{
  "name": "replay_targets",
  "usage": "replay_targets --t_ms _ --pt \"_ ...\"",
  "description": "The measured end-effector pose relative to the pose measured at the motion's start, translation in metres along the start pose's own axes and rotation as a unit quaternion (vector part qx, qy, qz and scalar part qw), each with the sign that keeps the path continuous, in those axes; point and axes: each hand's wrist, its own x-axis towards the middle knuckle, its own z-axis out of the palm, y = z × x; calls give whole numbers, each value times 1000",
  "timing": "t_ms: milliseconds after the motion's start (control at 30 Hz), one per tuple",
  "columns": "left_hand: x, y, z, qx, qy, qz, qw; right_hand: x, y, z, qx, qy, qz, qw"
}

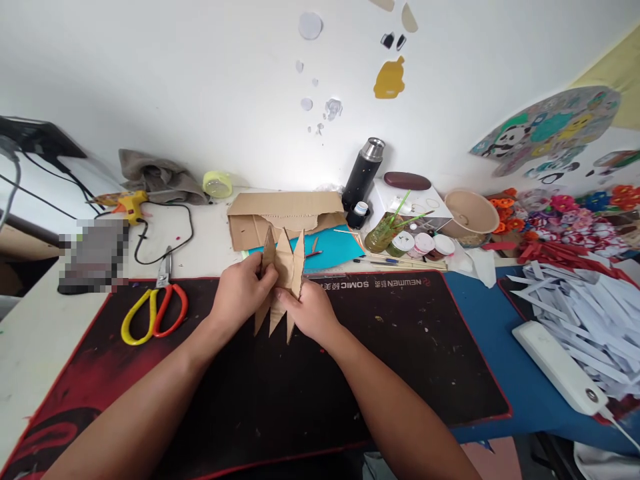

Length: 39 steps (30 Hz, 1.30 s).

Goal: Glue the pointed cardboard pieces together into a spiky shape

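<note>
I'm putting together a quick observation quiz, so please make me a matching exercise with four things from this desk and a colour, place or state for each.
Things
1. Scissors
2. Pointed cardboard
3. Vacuum flask
4. Hot glue gun

Descriptions
A. Black body, silver-coloured top
B. Yellow body, on the white tabletop
C. On the dark desk mat, one handle loop yellow, the other red
D. Held between the left hand and right hand

Pairs: 1-C, 2-D, 3-A, 4-B

The left hand (244, 288) and right hand (315, 312) are bare, fingers (253, 263) included; uncovered wrists (204, 337) widen smoothly into forearms (155, 393) that are bare too.
</note>
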Motion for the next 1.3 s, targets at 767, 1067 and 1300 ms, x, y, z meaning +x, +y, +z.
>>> replay_targets --t_ms 767,1067,1300 --pt "3 -3 0 66 -11 -21 998 -2 -5 1 -15 -27 6 1000" --pt "-10 -2 7 -85 -140 24 986 4 12 -2 113 43 -4 993" --pt "-13 -2 2 -114 -186 57 974 5 13 -11 118 67 -8 991"
